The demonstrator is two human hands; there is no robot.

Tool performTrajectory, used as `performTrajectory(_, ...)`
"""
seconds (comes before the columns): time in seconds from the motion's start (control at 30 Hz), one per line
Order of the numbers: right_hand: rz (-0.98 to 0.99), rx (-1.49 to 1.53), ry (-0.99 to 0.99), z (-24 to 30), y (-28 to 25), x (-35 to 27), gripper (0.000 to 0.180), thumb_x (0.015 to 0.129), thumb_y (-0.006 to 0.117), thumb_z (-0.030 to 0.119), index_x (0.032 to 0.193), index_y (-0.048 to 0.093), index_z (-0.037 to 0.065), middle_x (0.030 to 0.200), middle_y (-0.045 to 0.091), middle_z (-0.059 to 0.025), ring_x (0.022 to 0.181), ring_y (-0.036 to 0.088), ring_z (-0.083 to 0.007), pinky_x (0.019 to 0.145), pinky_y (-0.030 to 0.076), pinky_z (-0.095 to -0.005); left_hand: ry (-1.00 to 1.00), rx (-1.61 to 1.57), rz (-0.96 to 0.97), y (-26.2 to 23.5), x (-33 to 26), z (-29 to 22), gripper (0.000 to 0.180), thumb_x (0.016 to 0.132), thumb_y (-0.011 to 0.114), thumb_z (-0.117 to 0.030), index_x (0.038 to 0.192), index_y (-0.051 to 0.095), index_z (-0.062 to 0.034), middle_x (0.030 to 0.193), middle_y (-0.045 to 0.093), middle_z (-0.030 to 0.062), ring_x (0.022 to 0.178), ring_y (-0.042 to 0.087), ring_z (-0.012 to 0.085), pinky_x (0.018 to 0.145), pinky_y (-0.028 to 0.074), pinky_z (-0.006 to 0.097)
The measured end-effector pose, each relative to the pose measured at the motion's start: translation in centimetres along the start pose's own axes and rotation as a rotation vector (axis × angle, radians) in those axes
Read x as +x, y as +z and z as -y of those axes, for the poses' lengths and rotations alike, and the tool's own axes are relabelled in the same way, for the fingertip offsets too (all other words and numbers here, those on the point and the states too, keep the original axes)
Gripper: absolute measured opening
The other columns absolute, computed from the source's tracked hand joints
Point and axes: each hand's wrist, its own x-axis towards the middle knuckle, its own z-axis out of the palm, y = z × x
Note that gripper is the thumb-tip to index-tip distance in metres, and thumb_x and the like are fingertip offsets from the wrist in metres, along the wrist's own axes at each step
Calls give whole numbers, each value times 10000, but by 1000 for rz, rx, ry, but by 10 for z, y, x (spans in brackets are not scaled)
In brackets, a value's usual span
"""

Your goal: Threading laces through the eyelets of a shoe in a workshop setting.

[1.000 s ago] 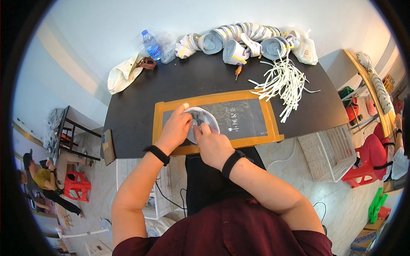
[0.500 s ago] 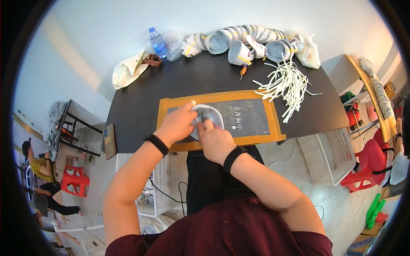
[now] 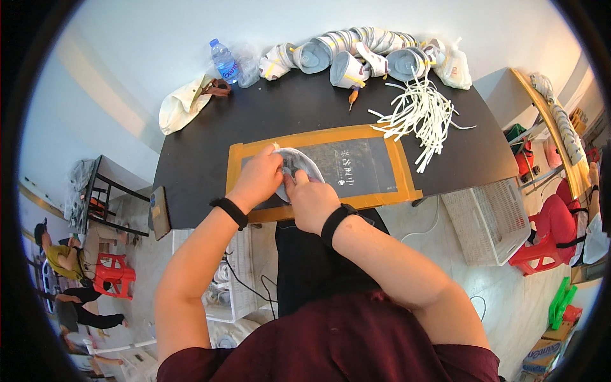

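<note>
A round, cup-shaped piece of grey and white fabric (image 3: 307, 163) stands tilted over the left part of a dark board (image 3: 366, 167) edged with brown tape. My left hand (image 3: 256, 179) is closed on its left rim, thumb tip showing at the top. My right hand (image 3: 314, 206) is closed at the near side, thumb and finger reaching into the opening. Whatever the right fingertips pinch inside, besides the fabric, is hidden. Beyond the board lie a bundle of white strips (image 3: 421, 113) and a pointed tool with an orange handle (image 3: 354, 97).
Along the wall stand several nested fabric cups (image 3: 356, 43), a water bottle (image 3: 224, 62) and plastic bags (image 3: 454, 69). A cream cloth bag (image 3: 181, 105) lies at the far left, a phone-like slab (image 3: 160, 210) on the left edge. White crates (image 3: 487, 223) stand below; other people sit either side.
The whole view has shifted slightly. My right hand has turned a little, with its fingers further into the fabric cup; my left hand keeps its hold on the rim.
</note>
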Motion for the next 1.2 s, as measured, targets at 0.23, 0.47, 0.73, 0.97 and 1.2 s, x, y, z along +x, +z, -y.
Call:
performTrajectory(0.23,260,86,221,17,-8,18,480,857,579,91,1310,451,-5,1163,544,-174,973,647,-326,773,554,-413,31,23,62,-11,1,0,65,806,605,-60,849,606,-11,1210,577,213,933,618,402,801,512,465)
performTrajectory(0.47,159,103,143,1,15,13,609,816,591,85,1381,408,-46,1148,538,-174,945,649,-304,737,558,-377,31,203,93,-10,5,-14,61,823,609,-85,856,619,-35,1147,593,151,949,622,359,775,519,464)
performTrajectory(0.73,129,62,40,0,3,1,660,797,589,83,1414,390,-39,1107,536,-146,939,645,-286,738,561,-342,-56,125,-35,1,-5,-7,76,841,621,-106,874,626,-37,1167,593,143,1002,607,352,798,523,456)
performTrajectory(0.97,50,2,8,6,-3,-1,553,841,588,79,1351,415,-42,1111,522,-175,917,649,-322,723,560,-387,-31,167,-133,8,-8,-7,79,840,627,-103,897,632,-48,1192,594,125,1051,596,329,819,525,440)
performTrajectory(1.2,197,89,107,10,-19,14,523,840,605,134,1309,456,-41,1149,569,-233,976,665,-350,794,551,-419,62,116,-154,4,-6,-5,64,828,618,-94,873,636,-52,1189,597,117,1053,591,325,811,528,432)
